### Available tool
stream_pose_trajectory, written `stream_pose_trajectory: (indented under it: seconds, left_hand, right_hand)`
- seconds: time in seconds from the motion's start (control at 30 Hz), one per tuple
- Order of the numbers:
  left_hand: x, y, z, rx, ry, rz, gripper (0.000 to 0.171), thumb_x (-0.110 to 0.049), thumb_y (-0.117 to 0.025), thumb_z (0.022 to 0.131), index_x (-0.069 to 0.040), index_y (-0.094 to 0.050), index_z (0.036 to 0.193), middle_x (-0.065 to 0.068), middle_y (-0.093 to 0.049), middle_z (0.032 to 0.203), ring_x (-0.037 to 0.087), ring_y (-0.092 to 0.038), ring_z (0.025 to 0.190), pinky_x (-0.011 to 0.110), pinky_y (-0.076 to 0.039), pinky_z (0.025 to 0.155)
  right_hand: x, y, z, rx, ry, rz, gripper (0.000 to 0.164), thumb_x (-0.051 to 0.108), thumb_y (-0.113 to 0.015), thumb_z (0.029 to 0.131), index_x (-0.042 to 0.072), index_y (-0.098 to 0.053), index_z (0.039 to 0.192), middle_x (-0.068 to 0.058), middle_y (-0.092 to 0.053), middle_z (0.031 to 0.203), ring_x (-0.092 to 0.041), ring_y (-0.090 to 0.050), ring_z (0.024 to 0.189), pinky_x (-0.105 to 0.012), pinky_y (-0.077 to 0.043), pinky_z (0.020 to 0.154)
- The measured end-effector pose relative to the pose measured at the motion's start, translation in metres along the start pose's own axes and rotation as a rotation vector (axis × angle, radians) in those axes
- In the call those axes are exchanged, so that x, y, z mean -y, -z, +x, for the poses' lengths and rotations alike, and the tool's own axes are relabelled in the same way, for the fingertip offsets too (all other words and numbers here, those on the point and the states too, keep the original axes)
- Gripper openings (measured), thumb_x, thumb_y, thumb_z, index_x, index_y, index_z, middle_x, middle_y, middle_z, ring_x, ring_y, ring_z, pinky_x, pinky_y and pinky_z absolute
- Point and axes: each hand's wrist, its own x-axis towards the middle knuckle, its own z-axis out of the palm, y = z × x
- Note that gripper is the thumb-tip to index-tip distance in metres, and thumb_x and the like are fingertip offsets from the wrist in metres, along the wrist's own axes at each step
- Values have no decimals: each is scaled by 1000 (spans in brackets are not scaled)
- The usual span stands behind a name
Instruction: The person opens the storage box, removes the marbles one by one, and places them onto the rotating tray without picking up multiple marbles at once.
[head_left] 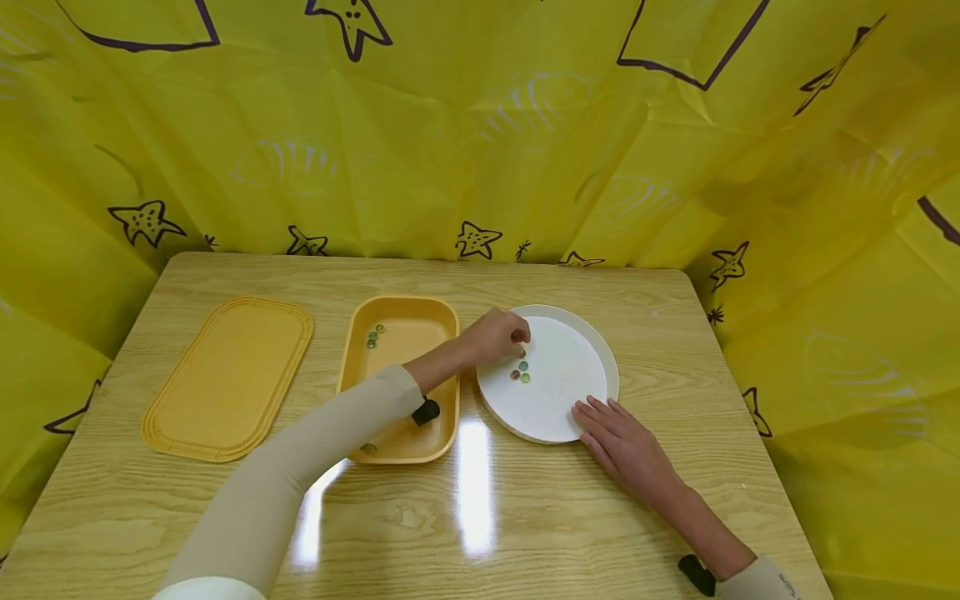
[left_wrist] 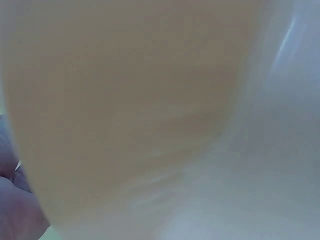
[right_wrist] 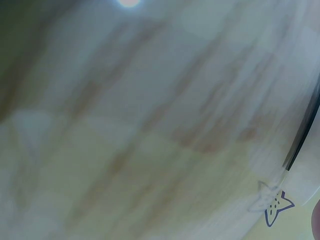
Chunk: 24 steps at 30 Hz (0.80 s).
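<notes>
In the head view my left hand (head_left: 497, 337) reaches across the deep orange box to the left side of a round white tray (head_left: 564, 342). Its thumb and forefinger are curled together and pinch a small brownish marble (head_left: 522, 353), mostly covered by the fingertips. Just below lie a teal marble (head_left: 523, 366), a brown marble (head_left: 515, 375) and a yellow-green marble (head_left: 525, 378), close together on the tray. My right hand (head_left: 627, 446) rests its extended fingers on the tray's near right rim. The left wrist view catches part of the left fingers (left_wrist: 20, 207) at its edge.
Left of the tray stands the orange box (head_left: 401, 312), with several green marbles (head_left: 372, 336) along its left side; my left forearm covers part of it. A flat orange lid (head_left: 228, 375) lies farther left on the wooden table (head_left: 570, 533). Yellow patterned cloth (head_left: 420, 150) hangs behind.
</notes>
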Motion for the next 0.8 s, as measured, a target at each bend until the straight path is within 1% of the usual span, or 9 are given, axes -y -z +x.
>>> stream_pose_trajectory:
  seconds: [0.13, 0.23, 0.4, 0.6, 0.7, 0.8]
  left_hand:
    - [0, 7, -5, -26, -37, -32, 14, -4, -72, 90, 1, -73, 104, 8, -70, 98, 18, -60, 89, 24, -48, 81]
    - [-1, 13, -12, -32, -61, -70, 15, -3, -71, 91, 2, -72, 105, 10, -71, 100, 19, -63, 92, 24, -49, 83]
    - [-5, 21, -25, -24, -65, -128, 19, -6, -71, 92, 3, -72, 108, 12, -71, 103, 19, -65, 94, 23, -50, 84]
    - [-7, 31, -45, -49, -76, -193, 19, -6, -71, 91, 3, -71, 109, 10, -70, 101, 18, -66, 93, 22, -51, 84]
    - [-4, 38, -58, -57, -68, -224, 18, -6, -72, 91, 0, -71, 108, 7, -69, 99, 17, -66, 92, 24, -51, 83]
    - [0, 46, -71, -55, -63, -245, 19, -7, -71, 91, -1, -70, 109, 8, -68, 100, 18, -66, 91, 26, -52, 83]
  right_hand:
    - [0, 0, 0, 8, -3, -6, 53, 38, -34, 110, -1, -61, 134, -12, -60, 136, -31, -53, 129, -45, -31, 112]
    - [-1, -1, -1, 13, -7, -8, 52, 37, -35, 110, -1, -60, 135, -12, -60, 136, -31, -52, 129, -45, -31, 112]
    - [-1, 0, -1, 14, -5, -7, 49, 36, -39, 109, 0, -60, 136, -11, -60, 137, -30, -51, 130, -46, -31, 112]
    - [-1, 0, -1, -9, 8, -3, 48, 34, -40, 109, -1, -60, 136, -12, -60, 137, -30, -52, 130, -44, -30, 113]
    - [0, 0, -1, -7, 13, 4, 46, 32, -43, 108, -1, -59, 136, -12, -59, 137, -30, -51, 130, -44, -30, 113]
    - [-1, 0, 0, -8, 16, 2, 46, 32, -43, 108, -1, -59, 136, -12, -59, 137, -31, -52, 130, -45, -30, 112]
